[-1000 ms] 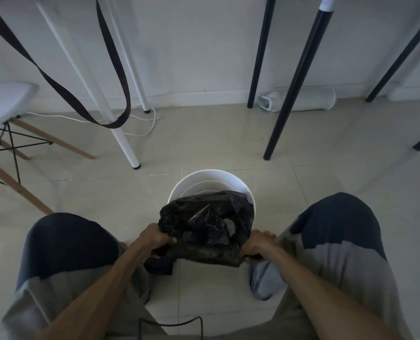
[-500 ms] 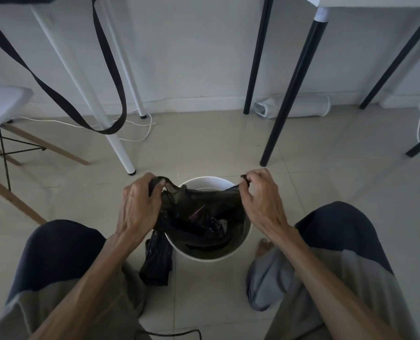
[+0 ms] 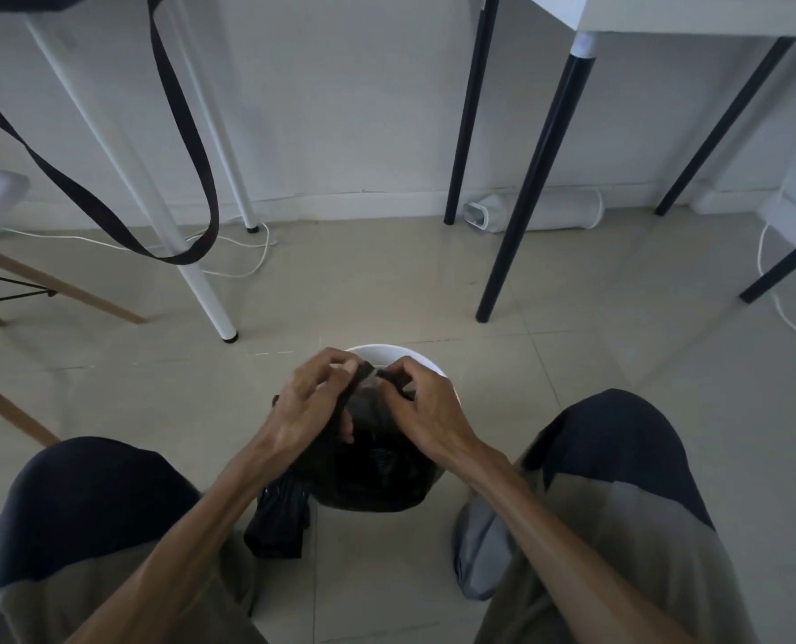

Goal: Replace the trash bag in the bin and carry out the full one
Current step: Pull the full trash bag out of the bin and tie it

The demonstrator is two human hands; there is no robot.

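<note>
A round white bin (image 3: 389,354) stands on the tiled floor between my knees. A full black trash bag (image 3: 377,471) sits in it, bulging over the near rim. My left hand (image 3: 310,404) and my right hand (image 3: 421,404) meet above the bin, each pinching a strip of the bag's top edge, fingertips almost touching. A folded black bag (image 3: 277,522) lies on the floor beside the bin, to its left.
White table legs (image 3: 200,290) and a hanging black strap (image 3: 186,258) are at the back left, black table legs (image 3: 521,225) at the back right. A chair with wooden legs (image 3: 61,290) stands at the left. White cables run along the wall and at the right edge.
My hands drew the bag's edges up from the bin's sides and brought them together over the middle. The bag's mouth has closed up.
</note>
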